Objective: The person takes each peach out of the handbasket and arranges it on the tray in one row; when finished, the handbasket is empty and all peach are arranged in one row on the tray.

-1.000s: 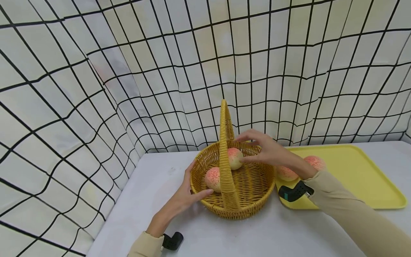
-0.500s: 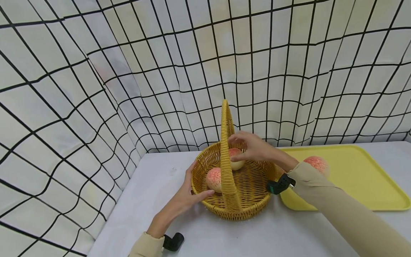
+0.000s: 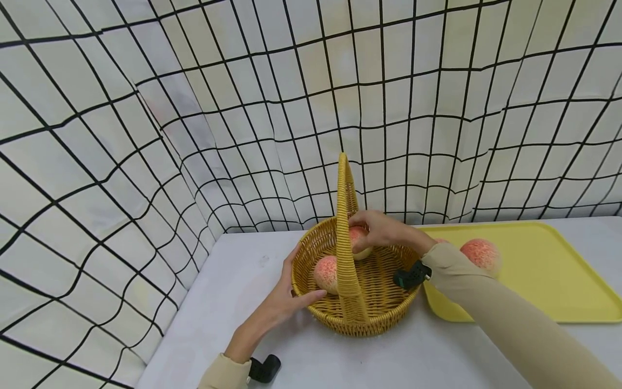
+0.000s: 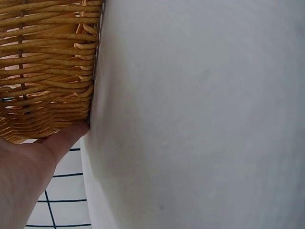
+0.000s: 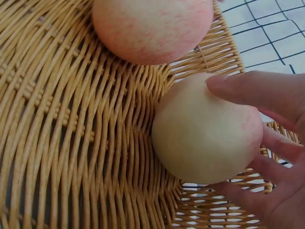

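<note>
L hand [image 3: 279, 303] spread wide on basket's [image 3: 389, 317] L side, thumb over rim, some fingertips hidden. Basket upright on table [image 3: 223, 275]; handle [image 3: 343, 227] arches up, runs front-back. Inside: near peach [image 3: 325, 273], pink up, partly behind handle; far peach [image 5: 205, 136], pink up, pale below, nr-round, axis unclear, held btwn R hand's [image 3: 384, 229] thumb & fingers. Tray [image 3: 539, 275] cut off at R edge, 1 peach [image 3: 481, 256] partly behind sleeve [image 3: 466, 275].
</note>
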The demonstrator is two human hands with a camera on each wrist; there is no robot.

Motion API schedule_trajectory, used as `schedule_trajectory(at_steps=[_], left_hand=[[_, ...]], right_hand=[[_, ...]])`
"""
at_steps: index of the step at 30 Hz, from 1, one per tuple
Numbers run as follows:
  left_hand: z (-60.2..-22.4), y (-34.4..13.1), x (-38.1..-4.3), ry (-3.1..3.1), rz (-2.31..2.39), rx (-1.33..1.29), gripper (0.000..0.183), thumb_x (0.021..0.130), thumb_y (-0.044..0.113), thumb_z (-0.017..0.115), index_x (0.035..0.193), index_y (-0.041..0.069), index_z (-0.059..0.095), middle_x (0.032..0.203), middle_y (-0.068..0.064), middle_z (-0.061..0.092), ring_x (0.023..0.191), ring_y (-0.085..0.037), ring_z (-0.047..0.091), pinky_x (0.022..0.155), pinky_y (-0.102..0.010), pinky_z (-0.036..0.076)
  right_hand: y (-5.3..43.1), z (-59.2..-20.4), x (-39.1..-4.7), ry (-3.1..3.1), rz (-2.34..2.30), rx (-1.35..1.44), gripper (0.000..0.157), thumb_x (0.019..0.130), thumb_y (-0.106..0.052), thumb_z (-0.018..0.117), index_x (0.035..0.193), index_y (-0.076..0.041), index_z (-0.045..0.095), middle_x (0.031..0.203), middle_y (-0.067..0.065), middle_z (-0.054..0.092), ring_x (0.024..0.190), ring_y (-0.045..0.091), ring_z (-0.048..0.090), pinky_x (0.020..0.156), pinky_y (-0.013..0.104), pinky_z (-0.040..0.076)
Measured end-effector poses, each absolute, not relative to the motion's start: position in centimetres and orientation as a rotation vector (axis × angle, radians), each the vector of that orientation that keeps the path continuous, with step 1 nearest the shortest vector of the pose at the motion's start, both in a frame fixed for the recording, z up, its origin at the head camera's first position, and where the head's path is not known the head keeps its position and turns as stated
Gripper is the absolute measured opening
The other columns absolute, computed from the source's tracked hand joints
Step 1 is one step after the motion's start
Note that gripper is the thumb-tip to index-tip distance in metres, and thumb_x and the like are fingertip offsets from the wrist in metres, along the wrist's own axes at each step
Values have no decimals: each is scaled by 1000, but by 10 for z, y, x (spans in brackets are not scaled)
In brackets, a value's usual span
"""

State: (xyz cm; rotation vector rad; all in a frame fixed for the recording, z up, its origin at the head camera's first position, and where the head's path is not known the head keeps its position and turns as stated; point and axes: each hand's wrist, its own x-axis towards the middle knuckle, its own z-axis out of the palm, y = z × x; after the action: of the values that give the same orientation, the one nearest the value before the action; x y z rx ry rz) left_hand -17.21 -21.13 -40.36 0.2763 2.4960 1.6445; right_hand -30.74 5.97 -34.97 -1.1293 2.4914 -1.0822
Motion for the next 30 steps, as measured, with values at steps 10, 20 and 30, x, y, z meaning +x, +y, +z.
schedule_trajectory(at_steps=[10, 20, 30], left_hand=[[-402, -211, -171, 2504, 1639, 285, 115, 90, 37, 82, 169, 27, -2, 173, -20, 11, 158, -40, 17, 123, -63, 20], [-405, -210, -172, 2488, 1660, 284, 116, 90, 37, 83, 169, 27, -1, 172, -19, 12, 158, -39, 19, 123, -63, 20], [-405, -211, -171, 2493, 1651, 279, 116, 90, 37, 82, 169, 26, -2, 172, -21, 12, 157, -41, 19, 123, -65, 20]], right_hand=[[53, -353, -307, 2407, -984, -1173, 60, 79, -7, 89, 134, -2, 66, 123, 12, 69, 104, 21, 65, 90, 36, 56], [63, -344, -297, 2473, -984, -1099, 56, 75, -11, 90, 127, -6, 71, 118, 10, 69, 99, 21, 65, 83, 35, 57], [133, -297, -248, 2690, -1172, -996, 57, 82, -24, 91, 134, -19, 68, 135, 4, 63, 115, 28, 60, 86, 42, 57]])
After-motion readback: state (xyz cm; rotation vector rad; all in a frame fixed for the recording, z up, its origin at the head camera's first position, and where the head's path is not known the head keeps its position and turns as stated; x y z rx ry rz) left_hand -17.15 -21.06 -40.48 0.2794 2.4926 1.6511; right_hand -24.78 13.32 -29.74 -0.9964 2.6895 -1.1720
